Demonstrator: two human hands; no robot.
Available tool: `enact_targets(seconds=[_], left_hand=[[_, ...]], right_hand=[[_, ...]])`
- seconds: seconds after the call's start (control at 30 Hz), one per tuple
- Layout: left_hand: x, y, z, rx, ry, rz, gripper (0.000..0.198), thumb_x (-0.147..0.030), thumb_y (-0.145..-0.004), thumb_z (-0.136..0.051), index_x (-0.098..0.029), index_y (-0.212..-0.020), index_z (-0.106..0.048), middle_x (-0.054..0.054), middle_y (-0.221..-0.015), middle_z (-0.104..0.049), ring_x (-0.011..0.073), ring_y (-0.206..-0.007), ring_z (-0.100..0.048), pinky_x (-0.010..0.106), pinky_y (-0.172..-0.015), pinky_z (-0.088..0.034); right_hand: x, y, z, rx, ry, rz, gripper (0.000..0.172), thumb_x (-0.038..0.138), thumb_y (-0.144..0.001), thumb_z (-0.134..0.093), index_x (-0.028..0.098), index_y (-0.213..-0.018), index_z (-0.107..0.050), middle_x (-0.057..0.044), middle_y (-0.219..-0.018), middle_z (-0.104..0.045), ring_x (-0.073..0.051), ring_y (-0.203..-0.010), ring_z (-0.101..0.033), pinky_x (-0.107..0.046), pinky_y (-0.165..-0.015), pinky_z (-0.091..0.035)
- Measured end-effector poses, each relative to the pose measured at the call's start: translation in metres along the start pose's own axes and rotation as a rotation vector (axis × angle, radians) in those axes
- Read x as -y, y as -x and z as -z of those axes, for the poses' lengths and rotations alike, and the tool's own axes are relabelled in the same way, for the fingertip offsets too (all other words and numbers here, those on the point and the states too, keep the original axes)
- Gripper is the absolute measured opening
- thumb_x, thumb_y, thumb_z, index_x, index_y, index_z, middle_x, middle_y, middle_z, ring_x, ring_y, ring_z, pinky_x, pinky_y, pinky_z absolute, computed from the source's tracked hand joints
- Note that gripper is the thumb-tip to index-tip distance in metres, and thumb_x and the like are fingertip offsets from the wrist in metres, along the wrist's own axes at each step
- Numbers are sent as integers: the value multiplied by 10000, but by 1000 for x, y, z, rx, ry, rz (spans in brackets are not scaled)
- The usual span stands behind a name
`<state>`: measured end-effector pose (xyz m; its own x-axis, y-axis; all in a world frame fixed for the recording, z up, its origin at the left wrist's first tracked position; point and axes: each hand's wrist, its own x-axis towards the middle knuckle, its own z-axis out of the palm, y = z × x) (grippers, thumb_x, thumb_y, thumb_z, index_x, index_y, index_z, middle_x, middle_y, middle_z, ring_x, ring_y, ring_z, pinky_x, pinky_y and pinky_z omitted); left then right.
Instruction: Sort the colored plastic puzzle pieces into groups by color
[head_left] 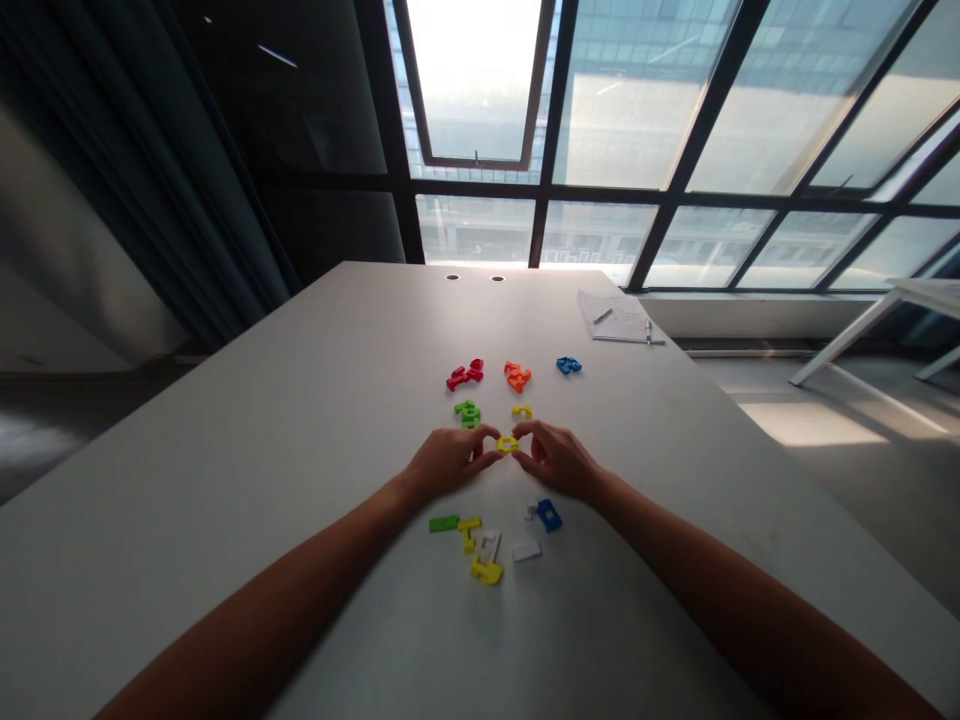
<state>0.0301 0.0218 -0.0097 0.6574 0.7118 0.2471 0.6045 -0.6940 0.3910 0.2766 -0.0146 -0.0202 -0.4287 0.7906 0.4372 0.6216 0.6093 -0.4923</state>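
Note:
Between my left hand point(451, 460) and my right hand point(556, 458), a small yellow piece point(507, 444) is pinched from both sides by thumbs and fingers. Just beyond it lies another yellow piece point(522, 411), with a green cluster point(468, 414) to its left. Farther away are red pieces point(465, 375), orange pieces point(517, 377) and blue pieces point(568, 366). Nearer to me lie a green bar point(443, 524), a yellow piece point(469, 532), a yellow curved piece point(486, 571), white pieces point(526, 551) and a blue piece point(549, 515).
The white table point(337, 350) extends toward the windows. Papers point(619, 316) with pens lie at its far right, and two round holes show near the far edge. A dark curtain point(150, 150) hangs at the left; another table point(930, 292) stands at the right.

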Motion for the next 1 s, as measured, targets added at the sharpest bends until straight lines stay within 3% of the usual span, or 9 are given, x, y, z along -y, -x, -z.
enact_targets(seconds=[0.17, 0.27, 0.37, 0.47, 0.57, 0.67, 0.77, 0.87, 1.0], left_hand=[[0, 1, -2, -75, 26, 65, 304, -447, -1012, -524, -220, -1199, -601, -29, -773, -703, 127, -602, -627, 238, -602, -395], [1, 0, -3, -52, 11, 48, 249, -395, -1003, -533, -233, -1165, -632, -33, -748, -695, 121, -588, -617, 233, -596, -390], [1, -1, -3, -23, -9, 25, 244, -373, -997, -539, -248, -1168, -661, -30, -749, -704, 121, -591, -618, 234, -598, -386], [1, -1, -3, -15, -20, 22, 245, -363, -997, -535, -261, -1167, -678, -27, -766, -714, 121, -601, -622, 234, -598, -385], [0, -1, -3, -8, -26, 11, 233, -351, -989, -537, -270, -1132, -703, -26, -769, -716, 120, -615, -629, 235, -601, -394], [-2, -1, -1, -4, -20, -1, 227, -343, -986, -535, -277, -1108, -714, -30, -770, -717, 120, -625, -635, 234, -609, -403], [-2, -1, 0, 1, -17, -7, 226, -340, -987, -530, -286, -1105, -715, -35, -774, -719, 119, -625, -633, 232, -611, -404], [-2, -2, -1, -2, -25, -6, 226, -332, -982, -538, -283, -1109, -718, -35, -772, -722, 120, -630, -636, 235, -614, -404], [0, -2, -3, -9, -36, -8, 228, -343, -982, -542, -284, -1115, -717, -36, -773, -727, 124, -641, -645, 241, -615, -406]], right_hand=[[-8, -1, 1, -153, 90, -149, 328, 288, -922, -643, 213, -1220, -528, -41, -1065, -740, -106, -605, -622, -235, -635, -467], [-15, -2, 2, -130, 214, -238, 242, 277, -916, -659, 214, -1137, -583, -34, -995, -733, -132, -634, -632, -253, -648, -463], [-20, -3, 1, -158, 284, -275, 236, 253, -913, -663, 207, -1136, -602, -69, -1093, -697, -143, -669, -623, -272, -659, -477], [-23, -3, -1, -196, 296, -233, 195, 204, -905, -655, 195, -1097, -621, -83, -1105, -672, -171, -763, -634, -304, -740, -507], [-25, -3, -1, -146, 309, -132, 109, 182, -911, -644, 196, -1016, -666, -82, -1034, -683, -224, -905, -641, -371, -879, -508], [-24, -3, -1, -93, 311, -78, 197, 166, -921, -628, 196, -1107, -686, -107, -1120, -698, -258, -1019, -639, -427, -947, -496], [-22, -4, 0, -129, 274, -43, 306, 132, -918, -607, 192, -1212, -669, -126, -1227, -694, -271, -1098, -637, -452, -975, -489], [-15, -4, 5, -185, 144, -4, 219, 130, -925, -590, 180, -1102, -708, -108, -1091, -734, -238, -990, -671, -410, -921, -513], [10, -6, 19, 77, -140, 76, 116, 203, -941, -631, 193, -956, -746, -35, -832, -727, -152, -734, -659, -276, -734, -531]])
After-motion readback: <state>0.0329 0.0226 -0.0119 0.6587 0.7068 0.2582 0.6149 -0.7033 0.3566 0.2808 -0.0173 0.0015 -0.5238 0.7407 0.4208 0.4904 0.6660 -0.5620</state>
